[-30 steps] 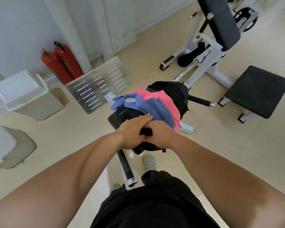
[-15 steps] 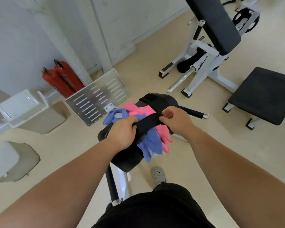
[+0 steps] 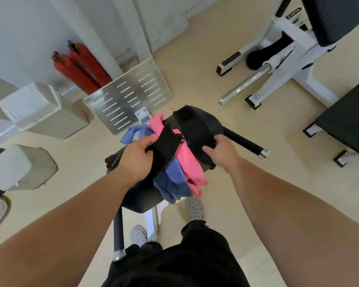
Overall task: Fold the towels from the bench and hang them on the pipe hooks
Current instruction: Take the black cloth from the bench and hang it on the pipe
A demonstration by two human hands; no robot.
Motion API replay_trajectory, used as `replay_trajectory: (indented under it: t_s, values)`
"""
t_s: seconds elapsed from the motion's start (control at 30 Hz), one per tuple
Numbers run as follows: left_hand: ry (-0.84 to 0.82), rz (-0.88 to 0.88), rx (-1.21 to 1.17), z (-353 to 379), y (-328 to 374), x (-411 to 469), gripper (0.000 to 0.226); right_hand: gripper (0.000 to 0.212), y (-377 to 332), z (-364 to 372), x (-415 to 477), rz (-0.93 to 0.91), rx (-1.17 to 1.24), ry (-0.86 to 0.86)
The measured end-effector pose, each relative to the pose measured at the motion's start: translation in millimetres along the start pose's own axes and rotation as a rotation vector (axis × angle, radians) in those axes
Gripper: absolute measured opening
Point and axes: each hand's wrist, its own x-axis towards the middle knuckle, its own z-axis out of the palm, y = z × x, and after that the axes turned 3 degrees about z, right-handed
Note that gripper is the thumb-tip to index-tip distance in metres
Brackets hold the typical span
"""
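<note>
A black towel [image 3: 163,149] stretches between my two hands, above the padded bench [image 3: 139,198]. My left hand [image 3: 138,159] grips its near end. My right hand [image 3: 222,151] holds the dark cloth at the far side, by the bench's upper pad [image 3: 197,129]. Under the black towel a pink towel [image 3: 187,162] and a blue towel [image 3: 171,183] lie crumpled on the bench, both hanging over its near edge. No hooks show in this view.
Two red fire extinguishers [image 3: 81,67] and a slotted metal plate [image 3: 129,100] lean near a white wall pipe [image 3: 87,27]. White bins [image 3: 42,108] stand at the left. A weight machine [image 3: 288,59] and another black seat [image 3: 350,125] stand at the right. Bench handles [image 3: 245,141] stick out.
My hands started clasped together on the black towel, then pulled apart, left toward me and right outward, stretching it over the pink and blue towels. The view has tilted closer to the bench.
</note>
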Motion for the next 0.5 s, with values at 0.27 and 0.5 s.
replay_trajectory:
  t_s: [0.27,0.5]
  values:
    - [-0.032,-0.057,-0.004,7.2,-12.7,-12.3,0.023,0.056,-2.8,10.0,22.2,0.005,-0.417,-0.056]
    - [-0.053,-0.074,-0.016,-2.8,-16.7,-14.0,0.02,0.055,23.9,-0.7,3.1,-0.018,-0.328,-0.208]
